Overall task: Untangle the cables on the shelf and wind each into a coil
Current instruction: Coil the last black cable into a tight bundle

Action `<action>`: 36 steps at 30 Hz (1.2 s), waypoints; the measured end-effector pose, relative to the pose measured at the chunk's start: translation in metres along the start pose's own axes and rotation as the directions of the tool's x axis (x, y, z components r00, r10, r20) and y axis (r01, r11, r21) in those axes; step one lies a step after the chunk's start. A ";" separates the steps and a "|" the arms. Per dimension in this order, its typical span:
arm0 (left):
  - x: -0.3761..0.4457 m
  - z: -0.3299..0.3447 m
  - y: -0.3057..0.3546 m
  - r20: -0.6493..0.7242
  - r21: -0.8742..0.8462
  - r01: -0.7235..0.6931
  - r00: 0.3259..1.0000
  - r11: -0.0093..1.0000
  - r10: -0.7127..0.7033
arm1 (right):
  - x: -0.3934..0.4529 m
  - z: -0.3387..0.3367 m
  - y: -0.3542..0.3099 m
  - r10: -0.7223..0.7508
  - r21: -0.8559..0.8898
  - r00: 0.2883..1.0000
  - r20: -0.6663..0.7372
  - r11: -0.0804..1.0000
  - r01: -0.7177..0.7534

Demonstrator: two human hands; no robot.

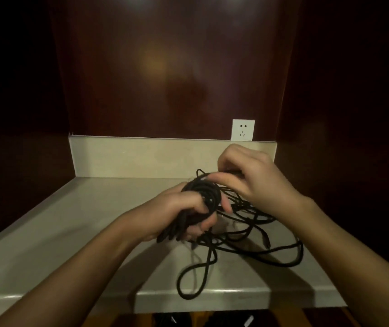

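Observation:
A bundle of wound black cable [203, 192] sits in my left hand [177, 213], whose fingers curl round its loops above the pale stone shelf [58, 232]. My right hand [252, 180] hovers just right of the bundle and pinches a strand of the same black cable at the coil's top. Loose black cable [254, 244] lies tangled on the shelf under and to the right of both hands. One long loop [188, 284] hangs over the shelf's front edge. A plug end [265, 239] lies among the loose strands.
A white wall socket [243, 130] sits on the dark wood back wall above the shelf's pale upstand. Dark wood side panels close in the shelf on left and right. Below the front edge some dim objects show on the floor.

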State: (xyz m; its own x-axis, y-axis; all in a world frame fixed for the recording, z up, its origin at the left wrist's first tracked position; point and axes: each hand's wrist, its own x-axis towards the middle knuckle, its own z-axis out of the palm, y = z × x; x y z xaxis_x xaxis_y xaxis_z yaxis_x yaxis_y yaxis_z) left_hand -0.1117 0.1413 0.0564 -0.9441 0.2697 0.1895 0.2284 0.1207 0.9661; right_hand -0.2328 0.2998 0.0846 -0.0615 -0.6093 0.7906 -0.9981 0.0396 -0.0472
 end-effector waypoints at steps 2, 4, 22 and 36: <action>0.006 0.004 0.000 -0.122 -0.080 -0.043 0.992 0.996 0.033 | -0.006 0.013 0.006 -0.080 -0.190 0.992 -0.102 0.980 0.060; 0.015 0.005 -0.005 -0.305 -0.119 -0.066 0.952 0.991 0.027 | -0.012 0.027 0.007 -0.056 -0.348 0.988 -0.143 0.938 0.003; 0.025 0.005 0.014 -0.609 -0.746 -0.526 0.787 0.408 -0.099 | -0.039 0.091 -0.024 0.492 0.138 0.856 -0.160 0.870 -0.474; 0.058 -0.018 0.032 -0.970 -0.034 -0.758 0.183 0.651 0.163 | -0.038 0.068 -0.046 0.555 0.792 0.710 0.434 0.141 -0.594</action>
State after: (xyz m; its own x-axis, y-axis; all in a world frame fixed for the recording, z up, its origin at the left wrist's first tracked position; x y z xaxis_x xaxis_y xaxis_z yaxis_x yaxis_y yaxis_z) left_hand -0.1634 0.1431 0.1014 -0.3657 -0.8574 0.3621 0.8567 -0.1581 0.4909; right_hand -0.1843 0.2666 0.0152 -0.5986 -0.7541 0.2702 -0.1062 -0.2596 -0.9599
